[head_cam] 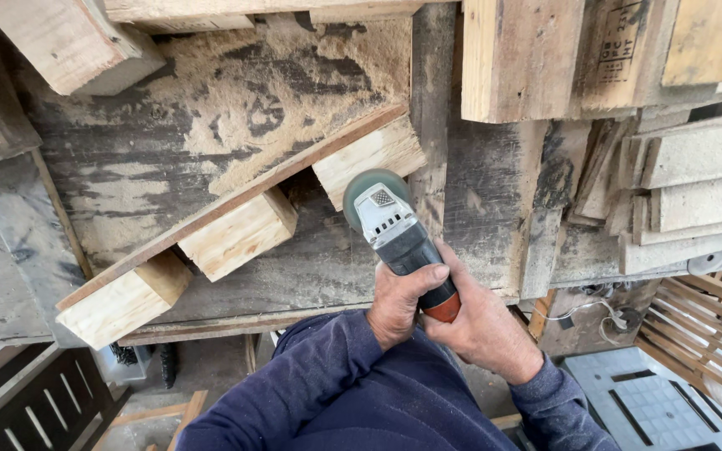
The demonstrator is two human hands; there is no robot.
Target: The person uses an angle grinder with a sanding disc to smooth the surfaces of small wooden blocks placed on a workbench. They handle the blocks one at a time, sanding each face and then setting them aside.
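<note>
One grey-and-black handheld angle grinder with a round greenish disc guard [394, 230], held over the near middle of the bench, disc end pointing away from the person and lying just beside the end of the nearest pale block. Its red-orange tail end shows between the two hands.

Left hand [399, 305]: wrapped closed around the grinder's dark body, thumb laid across the top.

Right hand [482, 321]: closed around the grinder's rear grip from the right side, touching the left hand. Both arms in dark blue sleeves [319, 392].

One small pallet-like piece [236, 217], lying diagonally on the bench: one thin reddish-brown wooden slat running from lower left to upper right, with three pale square-cut softwood blocks fixed along its near side. The left block overhangs the bench's front edge; the right block is the one by the disc.

One dark, weathered wooden workbench top [495, 200], with one broad spread of pale sawdust [244, 100] beyond the slat.

Stacked pale timber offcuts [695, 167] at the right edge, count uncertain; several larger planks [520, 50] along the far side.

One slatted wooden crate [704, 317] and one grey plastic panel [653, 401] at lower right, below bench level.
</note>
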